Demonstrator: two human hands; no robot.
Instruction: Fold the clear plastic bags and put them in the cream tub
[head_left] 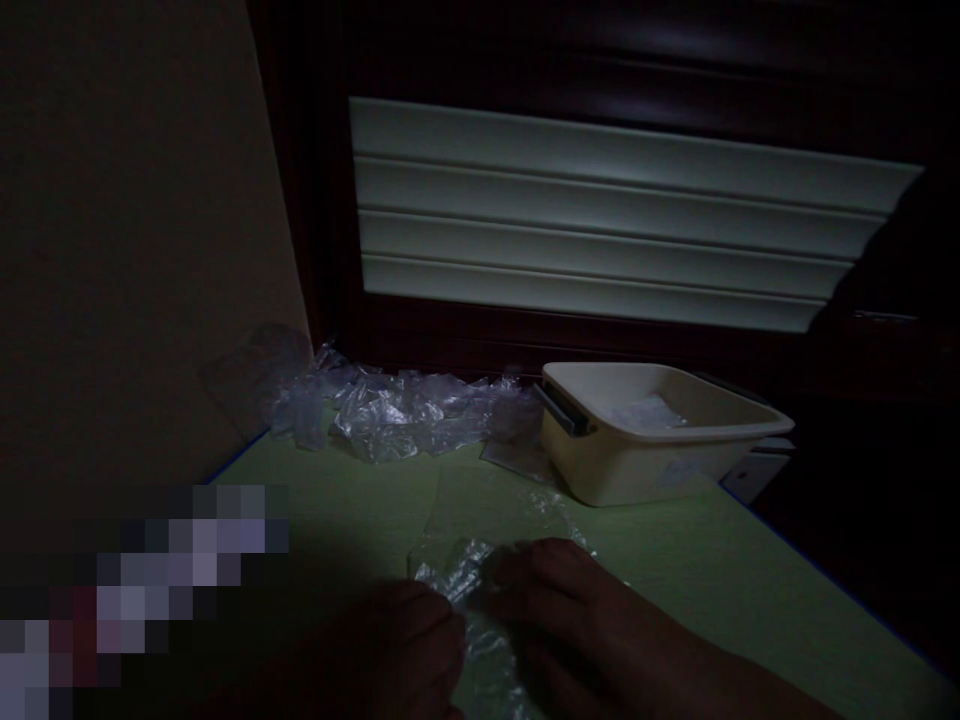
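A clear plastic bag (487, 515) lies on the green table top (352, 510) in front of me, crinkled where my hands meet it. My left hand (412, 640) has its fingers curled at the bag's near left part. On the other side, my right hand (562, 610) bends over the bag with its fingers drawn together on the film. Both hands are in deep shadow, and their fingertips are partly hidden.
A heap of crumpled clear plastic bags (405, 410) lies along the back edge. To its right stands a cream plastic basin (637, 465) with dark handles and something pale inside. Behind are a wall (135, 220) and a dark frame with pale slats (600, 210).
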